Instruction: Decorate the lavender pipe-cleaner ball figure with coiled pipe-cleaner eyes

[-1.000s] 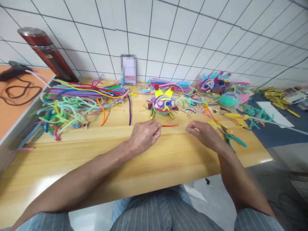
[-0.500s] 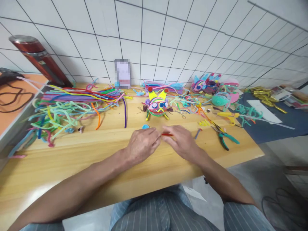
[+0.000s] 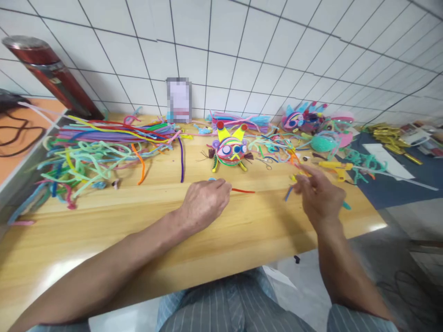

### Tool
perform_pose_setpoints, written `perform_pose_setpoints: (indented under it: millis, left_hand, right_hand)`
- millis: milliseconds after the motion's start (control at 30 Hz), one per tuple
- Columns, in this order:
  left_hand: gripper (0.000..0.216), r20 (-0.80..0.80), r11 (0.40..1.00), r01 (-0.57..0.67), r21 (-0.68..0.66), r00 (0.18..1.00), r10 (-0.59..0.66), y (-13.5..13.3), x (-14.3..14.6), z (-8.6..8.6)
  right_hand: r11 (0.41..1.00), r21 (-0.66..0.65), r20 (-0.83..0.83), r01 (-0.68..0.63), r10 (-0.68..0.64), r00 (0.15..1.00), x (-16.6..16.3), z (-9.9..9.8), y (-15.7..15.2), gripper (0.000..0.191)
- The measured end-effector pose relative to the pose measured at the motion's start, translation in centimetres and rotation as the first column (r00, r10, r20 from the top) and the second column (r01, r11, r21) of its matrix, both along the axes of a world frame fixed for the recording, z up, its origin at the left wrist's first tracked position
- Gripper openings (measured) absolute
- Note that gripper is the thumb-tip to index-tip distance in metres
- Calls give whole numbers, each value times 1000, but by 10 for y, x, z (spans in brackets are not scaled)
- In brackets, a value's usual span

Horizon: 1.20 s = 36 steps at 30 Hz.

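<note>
My left hand [image 3: 206,203] is closed in a pinch on a red pipe cleaner [image 3: 243,190], whose free end points right over the wooden table. A blue disc [image 3: 212,179] peeks out just behind that hand. My right hand [image 3: 320,196] is above the right side of the table, its fingers apart and slightly blurred. It covers most of the pliers, leaving one green handle [image 3: 346,205] in sight. Beyond my hands stands a colourful animal figure [image 3: 231,151] with yellow horns, red tips and round eyes. A short blue pipe cleaner piece [image 3: 288,193] lies left of my right hand.
Bundled pipe cleaners [image 3: 114,131] and a green tangle [image 3: 90,161] fill the left side. A red flask [image 3: 51,76] stands behind them. At the right are a yellow glue gun [image 3: 337,169], small scissors [image 3: 268,165] and another decorated figure [image 3: 294,120].
My right hand has let go of the red pipe cleaner and moved right, over the pliers. My left hand still holds the pipe cleaner. The view has shifted slightly.
</note>
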<state>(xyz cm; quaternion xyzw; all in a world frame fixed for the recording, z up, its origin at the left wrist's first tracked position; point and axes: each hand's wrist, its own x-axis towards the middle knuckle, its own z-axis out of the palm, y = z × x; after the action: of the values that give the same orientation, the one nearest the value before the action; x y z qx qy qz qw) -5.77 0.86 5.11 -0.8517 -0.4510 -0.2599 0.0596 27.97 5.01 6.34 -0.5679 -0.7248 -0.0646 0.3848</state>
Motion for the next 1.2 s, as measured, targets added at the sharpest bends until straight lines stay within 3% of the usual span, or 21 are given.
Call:
perform_pose_setpoints:
  millis: [133,200,233,300,367,400,433,533,567,600,733,800,1033,1200]
  left_hand:
    - [28,-10,988,110,112,994,-109,-12,7,7]
    - [26,-10,962,211,174,977,-213,-18,12,9]
    - [25,-11,944,265,199,963,-268,-20,16,9]
    - [24,-6,919,335,205,940,-342,-23,22,6]
    - [24,1,931,335,144,941,-339,-23,24,2]
    - [24,0,947,303,108,952,-305,-22,24,1]
    - [23,-5,964,257,72,966,-257,-20,22,0]
    - [21,-4,995,93,23,996,-93,-15,13,2]
    - [21,8,998,55,31,998,-55,-14,11,4]
    - [21,21,999,33,43,999,-34,-13,9,6]
    - [24,24,994,15,107,1000,-17,-13,6,11]
    - [25,24,992,4,126,1000,-7,-11,4,11]
    - [24,40,989,-66,133,997,61,1,-6,9]
    - [25,31,992,-88,94,996,85,5,-10,10]
  right_hand:
    - [953,-108,-44,-284,281,959,-44,11,-3,25]
    - [883,-186,-124,-431,414,902,-57,9,-7,37]
    - [818,-262,-200,-511,472,859,-62,6,-11,44]
    - [633,-420,-376,-651,531,759,-71,0,-21,47]
    - [458,-521,-459,-720,561,689,-77,-6,-30,45]
    - [441,-549,-435,-710,575,693,-79,-8,-32,43]
    - [493,-552,-371,-673,577,727,-80,-8,-32,39]
    - [754,-412,-158,-512,494,855,-82,-5,-28,27]
    - [795,-356,-131,-492,479,868,-84,-2,-26,25]
    - [799,-322,-121,-507,496,860,-87,1,-24,24]
    - [714,-282,-130,-641,634,763,-110,5,-19,7]
    - [696,-262,-153,-668,654,741,-120,3,-14,10]
    - [705,-197,-94,-681,678,729,-132,2,10,12]
    - [684,-246,-103,-686,686,721,-136,11,19,10]
